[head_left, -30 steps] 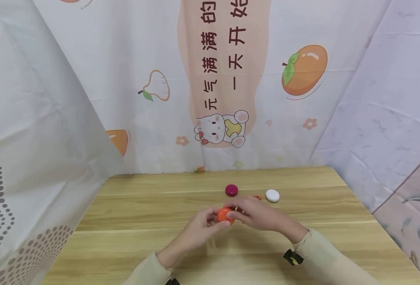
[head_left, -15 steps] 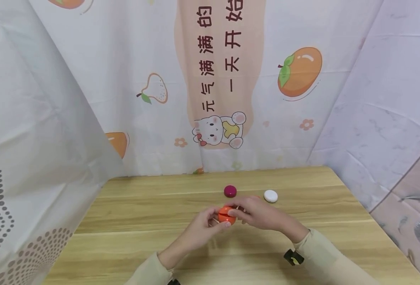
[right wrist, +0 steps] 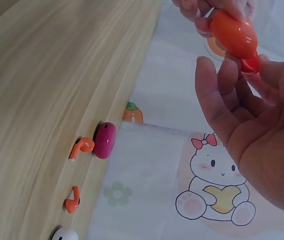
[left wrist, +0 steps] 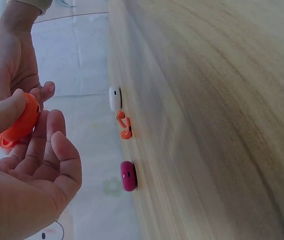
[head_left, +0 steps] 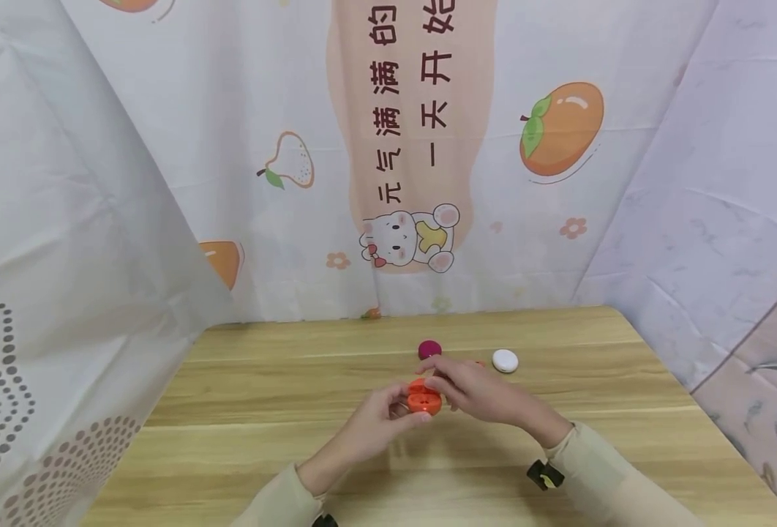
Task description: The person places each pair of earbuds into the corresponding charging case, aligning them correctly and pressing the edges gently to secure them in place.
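My left hand [head_left: 378,417] grips the lower half of a round, shiny orange earbud case [head_left: 424,403], thumb on its near side and fingers around its far side. The lid is hinged up, and dark hollows show inside in the head view. At the lid [right wrist: 250,64], my right hand [head_left: 477,391] has its thumb and forefinger on either side. Both hands hold the case above the table. Beyond them, two loose orange earbuds lie on the wood, one earbud [right wrist: 85,145] beside a magenta case and the other earbud [right wrist: 72,202] nearer a white case.
The magenta earbud case [head_left: 430,349] rests closed toward the back of the wooden table [head_left: 263,388]. To its right sits the white earbud case [head_left: 505,360], also closed. A printed cloth [head_left: 283,241] hangs behind the table's back edge, with more cloth at both sides.
The orange case has gone from closed, through a narrow gap, to lid raised. My right fingers have lifted slightly with the lid, while my left hand keeps its grip.
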Demonstrator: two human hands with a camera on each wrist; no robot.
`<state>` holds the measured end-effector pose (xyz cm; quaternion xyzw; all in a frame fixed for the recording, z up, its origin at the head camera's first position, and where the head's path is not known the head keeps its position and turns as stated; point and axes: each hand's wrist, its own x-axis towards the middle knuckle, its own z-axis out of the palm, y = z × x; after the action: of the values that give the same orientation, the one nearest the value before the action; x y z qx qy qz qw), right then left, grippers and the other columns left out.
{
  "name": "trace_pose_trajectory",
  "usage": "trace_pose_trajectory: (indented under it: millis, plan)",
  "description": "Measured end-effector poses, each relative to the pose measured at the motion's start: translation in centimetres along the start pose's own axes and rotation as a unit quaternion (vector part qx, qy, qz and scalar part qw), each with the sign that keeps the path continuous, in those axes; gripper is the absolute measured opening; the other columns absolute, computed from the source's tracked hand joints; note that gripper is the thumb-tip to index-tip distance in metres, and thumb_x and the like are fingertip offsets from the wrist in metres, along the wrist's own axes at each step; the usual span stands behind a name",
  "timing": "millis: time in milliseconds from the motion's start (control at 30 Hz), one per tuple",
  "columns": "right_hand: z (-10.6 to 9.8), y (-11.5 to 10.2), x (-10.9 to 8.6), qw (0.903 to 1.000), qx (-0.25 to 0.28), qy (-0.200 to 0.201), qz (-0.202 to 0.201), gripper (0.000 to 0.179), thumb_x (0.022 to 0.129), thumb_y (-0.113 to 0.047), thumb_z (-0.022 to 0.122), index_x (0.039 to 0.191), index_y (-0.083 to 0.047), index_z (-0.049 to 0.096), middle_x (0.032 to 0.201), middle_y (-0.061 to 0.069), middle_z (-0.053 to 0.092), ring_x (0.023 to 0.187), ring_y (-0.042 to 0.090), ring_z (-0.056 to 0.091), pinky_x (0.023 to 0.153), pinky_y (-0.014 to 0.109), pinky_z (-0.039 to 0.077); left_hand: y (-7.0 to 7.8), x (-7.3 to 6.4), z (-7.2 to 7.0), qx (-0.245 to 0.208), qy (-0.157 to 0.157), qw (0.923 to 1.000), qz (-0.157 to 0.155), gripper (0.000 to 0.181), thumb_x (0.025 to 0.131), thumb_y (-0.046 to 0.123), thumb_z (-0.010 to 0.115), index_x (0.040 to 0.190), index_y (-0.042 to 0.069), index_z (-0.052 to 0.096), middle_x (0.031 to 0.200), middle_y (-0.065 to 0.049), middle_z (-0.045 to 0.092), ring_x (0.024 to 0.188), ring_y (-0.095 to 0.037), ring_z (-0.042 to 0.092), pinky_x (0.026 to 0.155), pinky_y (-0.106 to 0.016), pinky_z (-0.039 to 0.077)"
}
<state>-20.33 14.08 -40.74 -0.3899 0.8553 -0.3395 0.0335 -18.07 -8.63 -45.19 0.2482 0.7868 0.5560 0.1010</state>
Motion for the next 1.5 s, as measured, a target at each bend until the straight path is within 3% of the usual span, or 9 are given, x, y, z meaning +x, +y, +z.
trace_pose_trajectory:
  millis: [300, 533, 733, 967, 1133, 1500]
  plan:
    - [0.0, 0.3, 0.2, 0.9999, 0.008, -0.003, 0.006, 0.017, 0.106, -0.022, 0.055, 0.119, -0.013, 0.061, 0.077, -0.011, 0.056, 0.063, 0.002, 0.053, 0.056, 0.024, 0.050, -0.3, 0.0, -0.2, 0.003, -0.005, 1.0000, -0.003, 0.026, 0.093, 0.023, 0.077, 0.112, 0.007, 0.069, 0.097, 0.003, 0.070, 0.084, -0.014, 0.065, 0.075, -0.026, 0.054]
    - [0.1, 0.5, 0.0, 0.9990, 0.041, -0.012, 0.012, 0.012, 0.105, -0.024, 0.058, 0.114, -0.017, 0.063, 0.077, -0.002, 0.059, 0.065, 0.004, 0.053, 0.057, 0.024, 0.049, -0.2, -0.1, -0.4, 0.007, -0.011, 0.9999, -0.009, 0.025, 0.091, 0.021, 0.079, 0.110, 0.008, 0.069, 0.095, 0.004, 0.070, 0.084, -0.013, 0.065, 0.075, -0.026, 0.054]
    - [0.1, 0.8, -0.1, 0.9988, 0.049, -0.011, -0.004, 0.014, 0.105, -0.027, 0.058, 0.115, -0.018, 0.064, 0.080, -0.004, 0.061, 0.067, 0.005, 0.055, 0.059, 0.025, 0.051, -0.3, 0.0, -0.4, 0.011, -0.013, 0.9997, -0.015, 0.028, 0.089, 0.021, 0.081, 0.112, 0.009, 0.069, 0.094, 0.005, 0.070, 0.084, -0.013, 0.065, 0.074, -0.026, 0.053]
    - [-0.4, 1.1, -0.2, 0.9984, 0.056, 0.003, -0.009, 0.018, 0.107, -0.023, 0.055, 0.119, -0.014, 0.065, 0.092, -0.004, 0.067, 0.075, 0.015, 0.065, 0.065, 0.028, 0.055, -0.4, 0.0, -0.3, 0.009, -0.015, 0.9998, -0.012, 0.029, 0.087, 0.019, 0.082, 0.111, 0.008, 0.070, 0.092, 0.005, 0.070, 0.082, -0.012, 0.064, 0.073, -0.027, 0.054]
    - [-1.2, 1.3, -0.1, 0.9987, 0.046, 0.021, 0.007, 0.017, 0.105, -0.022, 0.058, 0.119, -0.015, 0.066, 0.099, -0.007, 0.067, 0.079, 0.010, 0.064, 0.066, 0.029, 0.056, -0.3, 0.1, -0.1, 0.002, -0.024, 0.9997, -0.003, 0.029, 0.087, 0.018, 0.083, 0.111, 0.007, 0.070, 0.092, 0.005, 0.070, 0.081, -0.011, 0.064, 0.071, -0.025, 0.054]
    - [-2.4, 2.7, 0.7, 0.9980, 0.027, 0.027, 0.051, 0.018, 0.103, -0.019, 0.062, 0.119, -0.011, 0.067, 0.110, -0.001, 0.068, 0.087, 0.014, 0.066, 0.069, 0.029, 0.057, -0.2, 0.1, -0.3, 0.006, -0.025, 0.9996, -0.007, 0.031, 0.087, 0.018, 0.083, 0.113, 0.007, 0.069, 0.094, 0.004, 0.069, 0.082, -0.012, 0.064, 0.073, -0.025, 0.054]
